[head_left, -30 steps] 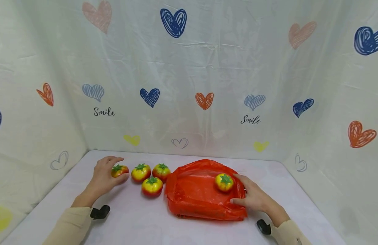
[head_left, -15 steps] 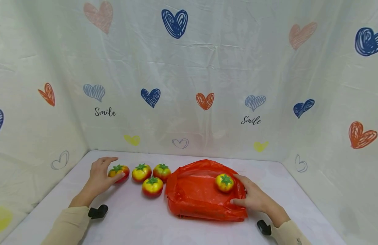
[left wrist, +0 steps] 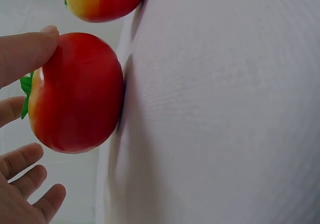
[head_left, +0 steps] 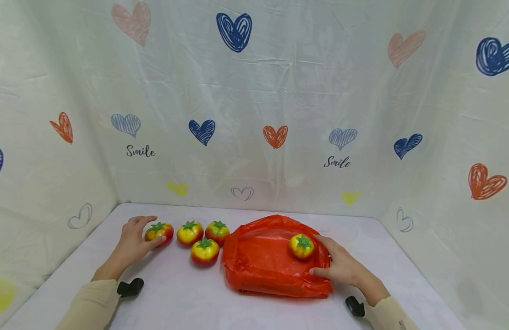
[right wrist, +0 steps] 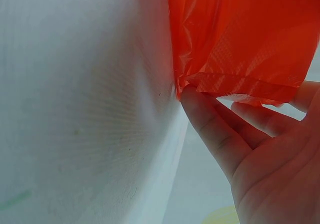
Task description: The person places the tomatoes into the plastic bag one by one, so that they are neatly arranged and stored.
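In the head view my left hand (head_left: 132,240) is at the far-left tomato (head_left: 160,234), which is red and yellow with a green leafy top. The left wrist view shows my thumb touching this tomato (left wrist: 77,94), while the other fingers are spread apart from its side. My right hand (head_left: 340,261) holds the right side of a red plastic bag (head_left: 262,261), thumb in front and fingers toward the back. The right wrist view has the fingertips at the bag's edge (right wrist: 245,82), partly hidden. Another tomato (head_left: 302,246) lies within the bag's outline; whether inside or on top, I cannot tell.
Between my left hand and the bag sit three more tomatoes, one at left (head_left: 190,233), one at the back (head_left: 217,232) and one in front (head_left: 205,252). A white-covered table (head_left: 188,302) bears everything. A heart-printed curtain (head_left: 246,169) hangs behind.
My left hand has drawn back slightly to the left, so more of the far-left tomato shows. The right hand and the bag have stayed put.
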A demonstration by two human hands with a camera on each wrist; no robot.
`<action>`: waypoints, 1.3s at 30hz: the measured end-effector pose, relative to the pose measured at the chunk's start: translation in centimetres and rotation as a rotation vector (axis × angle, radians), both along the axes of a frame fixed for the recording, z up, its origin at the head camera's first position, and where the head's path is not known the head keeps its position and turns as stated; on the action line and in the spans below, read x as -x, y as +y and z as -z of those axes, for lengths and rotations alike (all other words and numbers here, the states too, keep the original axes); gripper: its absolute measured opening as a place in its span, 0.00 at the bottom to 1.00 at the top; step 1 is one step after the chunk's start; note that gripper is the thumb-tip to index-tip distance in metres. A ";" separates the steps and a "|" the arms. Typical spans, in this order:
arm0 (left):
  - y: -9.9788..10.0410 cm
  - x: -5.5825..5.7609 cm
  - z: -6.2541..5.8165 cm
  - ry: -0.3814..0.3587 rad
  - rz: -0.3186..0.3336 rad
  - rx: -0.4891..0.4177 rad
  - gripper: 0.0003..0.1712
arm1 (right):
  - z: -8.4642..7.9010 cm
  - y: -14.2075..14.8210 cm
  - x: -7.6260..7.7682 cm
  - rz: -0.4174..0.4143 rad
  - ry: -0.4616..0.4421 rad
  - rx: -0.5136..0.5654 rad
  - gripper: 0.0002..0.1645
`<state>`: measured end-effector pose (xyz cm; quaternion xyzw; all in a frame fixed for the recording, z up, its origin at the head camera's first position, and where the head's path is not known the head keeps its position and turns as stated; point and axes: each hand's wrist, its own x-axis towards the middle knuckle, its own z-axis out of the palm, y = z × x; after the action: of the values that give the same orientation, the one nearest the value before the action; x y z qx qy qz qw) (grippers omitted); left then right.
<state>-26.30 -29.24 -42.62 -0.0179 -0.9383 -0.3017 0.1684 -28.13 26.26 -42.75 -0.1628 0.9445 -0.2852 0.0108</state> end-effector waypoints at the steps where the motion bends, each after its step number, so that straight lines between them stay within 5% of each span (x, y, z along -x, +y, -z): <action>1: 0.0 0.0 0.0 -0.005 0.001 -0.002 0.40 | 0.0 0.0 0.0 0.000 0.002 -0.003 0.59; 39: 0.1 -0.1 0.0 -0.133 0.051 -0.040 0.38 | 0.0 0.0 0.0 0.011 -0.009 -0.005 0.59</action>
<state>-26.22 -29.15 -42.57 -0.0183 -0.9405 -0.3248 0.0981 -28.13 26.21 -42.72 -0.1565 0.9459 -0.2838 0.0140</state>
